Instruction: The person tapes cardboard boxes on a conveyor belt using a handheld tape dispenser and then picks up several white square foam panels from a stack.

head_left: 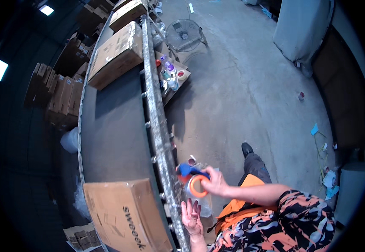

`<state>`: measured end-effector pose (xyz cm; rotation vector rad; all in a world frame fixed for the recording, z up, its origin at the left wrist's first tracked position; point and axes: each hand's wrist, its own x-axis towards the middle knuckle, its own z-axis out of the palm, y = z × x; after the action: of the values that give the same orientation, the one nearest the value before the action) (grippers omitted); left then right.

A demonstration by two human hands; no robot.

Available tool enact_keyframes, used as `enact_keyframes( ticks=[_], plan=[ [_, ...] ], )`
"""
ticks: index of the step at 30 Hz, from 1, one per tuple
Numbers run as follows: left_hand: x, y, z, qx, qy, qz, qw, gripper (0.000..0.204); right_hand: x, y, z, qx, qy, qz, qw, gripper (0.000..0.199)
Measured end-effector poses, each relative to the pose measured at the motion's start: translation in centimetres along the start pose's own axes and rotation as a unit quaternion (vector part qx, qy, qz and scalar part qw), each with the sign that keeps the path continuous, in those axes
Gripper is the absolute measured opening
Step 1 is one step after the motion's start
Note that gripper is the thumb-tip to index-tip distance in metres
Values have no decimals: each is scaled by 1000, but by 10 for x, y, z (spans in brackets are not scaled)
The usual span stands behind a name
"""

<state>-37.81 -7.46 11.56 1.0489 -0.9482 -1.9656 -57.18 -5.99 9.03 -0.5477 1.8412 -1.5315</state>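
Observation:
My right hand [216,182] is wrapped round the handle of a tape dispenser [187,170], which has a blue body and an orange ring around its roll. It is held beside the conveyor's metal side rail [159,126]. Lower down, my left hand [192,219] is open with fingers apart, close to the same rail. Whether it touches the rail I cannot tell. Nearest to it on the belt lies a closed brown cardboard box [115,214] with dark lettering on top.
Farther up the dark conveyor belt [115,143] sits another cardboard box [117,52]. Bottles [169,66] and a tape roll stand on a side shelf by the rail. A floor fan [184,35] is beyond. Stacked cartons [64,94] line the left. Scraps [329,180] litter the floor at right.

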Motion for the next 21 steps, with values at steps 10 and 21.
enact_keyframes(
  ticks=[10,21],
  plan=[
    [154,-54,217,178,17,-165,970,45,154,33,-172,129,-317,133,930,86],
    [418,-43,364,281,-158,-230,918,53,447,-24,-275,42,-389,141,909,105]
  ],
)
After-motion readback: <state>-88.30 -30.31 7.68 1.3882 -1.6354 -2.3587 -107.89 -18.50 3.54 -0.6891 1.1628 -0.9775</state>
